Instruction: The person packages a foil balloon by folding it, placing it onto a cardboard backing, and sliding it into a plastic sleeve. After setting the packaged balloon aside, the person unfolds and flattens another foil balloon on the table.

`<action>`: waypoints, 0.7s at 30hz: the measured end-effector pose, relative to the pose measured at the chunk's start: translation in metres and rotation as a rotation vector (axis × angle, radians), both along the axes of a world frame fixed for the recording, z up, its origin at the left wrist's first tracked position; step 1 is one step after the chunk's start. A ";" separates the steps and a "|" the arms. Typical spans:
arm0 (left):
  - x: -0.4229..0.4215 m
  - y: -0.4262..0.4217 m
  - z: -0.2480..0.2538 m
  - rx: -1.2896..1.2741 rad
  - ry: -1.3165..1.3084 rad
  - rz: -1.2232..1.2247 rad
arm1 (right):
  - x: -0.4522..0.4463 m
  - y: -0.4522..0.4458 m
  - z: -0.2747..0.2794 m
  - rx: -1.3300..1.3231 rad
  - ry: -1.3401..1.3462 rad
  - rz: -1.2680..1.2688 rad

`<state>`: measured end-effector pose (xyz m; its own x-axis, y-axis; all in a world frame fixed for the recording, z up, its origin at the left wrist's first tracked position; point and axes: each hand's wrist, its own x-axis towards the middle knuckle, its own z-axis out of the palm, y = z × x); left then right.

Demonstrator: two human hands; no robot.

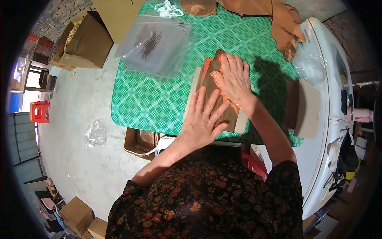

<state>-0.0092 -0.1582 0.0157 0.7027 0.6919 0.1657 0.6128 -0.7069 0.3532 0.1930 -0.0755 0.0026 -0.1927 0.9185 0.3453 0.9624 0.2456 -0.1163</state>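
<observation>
On the table (139,103), toward its near edge, I see a board (240,123), sheet (207,75) over it, left hand (202,121) and right hand (236,81) upon the sheet. Table's far left: plastic bags (153,44), string (169,8) behind. Far edge, right: loose pieces (284,30). Right of table: fridge (318,59). Left of table: cardboard box (89,44), stool (39,112). Below near edge: open carton (130,139).
</observation>
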 end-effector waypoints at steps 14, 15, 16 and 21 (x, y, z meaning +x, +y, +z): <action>0.000 -0.003 -0.008 0.071 -0.017 0.010 | 0.000 0.015 0.023 -0.385 0.237 -0.201; 0.000 -0.003 -0.009 0.074 -0.018 0.008 | 0.002 0.018 0.039 -0.521 0.325 -0.203; 0.000 -0.002 -0.010 0.078 -0.019 0.005 | 0.005 0.020 0.048 -0.656 0.412 -0.203; 0.000 -0.002 -0.010 0.061 -0.028 0.006 | 0.020 0.022 0.021 -0.423 0.368 -0.060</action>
<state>-0.0097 -0.1604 0.0055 0.6931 0.6842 0.2271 0.6076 -0.7239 0.3267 0.2131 -0.0537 0.0239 -0.0726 0.9971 -0.0208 0.8504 0.0510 -0.5237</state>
